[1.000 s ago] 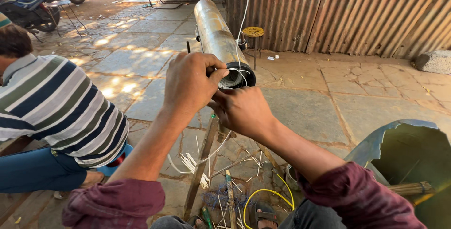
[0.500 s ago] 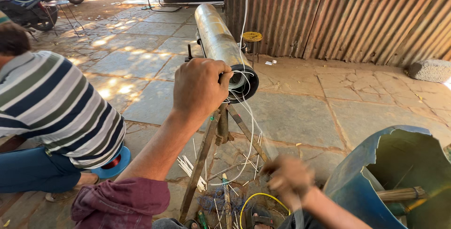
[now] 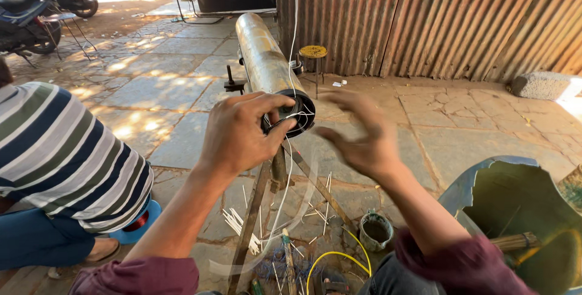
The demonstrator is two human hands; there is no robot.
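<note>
Your left hand (image 3: 239,131) is on the open end of the long metal tube (image 3: 262,59), fingers curled over the dark rim and closed on the thin white wires (image 3: 295,113) that cross the mouth. The tube lies nearly level on a wooden stand (image 3: 273,180), its far end pointing away from you toward the black frame in the shade. One white wire runs straight up from the mouth and out of the top of the view, another hangs down past the stand's legs.

Your right hand (image 3: 361,137) is up beside the tube's mouth, just to its right, fingers spread wide and blurred, holding nothing and not touching the tube.

Below, on the stone floor (image 3: 182,89), white strips (image 3: 239,225) lie scattered around the stand's feet, with a yellow cable (image 3: 336,258) looping near a small grey pot (image 3: 377,231). To your right sits a cracked blue drum (image 3: 485,180) with a wooden stick (image 3: 512,241) lying across its opening.

On your left a person in a striped shirt (image 3: 60,155) sits low, back turned to you, beside a blue spool (image 3: 142,219). A corrugated metal wall (image 3: 436,16) closes off the back, with a small yellow-topped stool (image 3: 313,53) in front of it, and a parked motorbike (image 3: 36,4) stands at the far left.
</note>
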